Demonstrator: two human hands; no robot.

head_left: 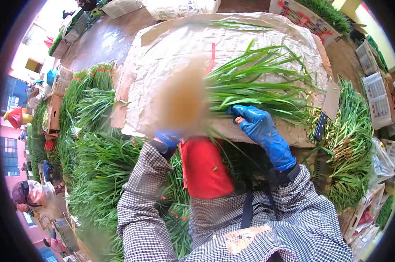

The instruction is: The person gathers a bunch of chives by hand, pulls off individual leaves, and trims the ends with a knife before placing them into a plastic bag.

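The right hand, in a blue glove, curls its fingers over the bundle of green chives on the paper-covered table, apparently steadying it, while the left hand's fingers are blurred, with a cleaver lying just right.

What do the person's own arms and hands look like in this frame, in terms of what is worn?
Both arms are in loose sleeves of a small black-and-white check. The right hand wears a glossy blue glove reaching to the forearm. The left hand also shows blue glove at the cuff, though a blurred patch hides most of it.
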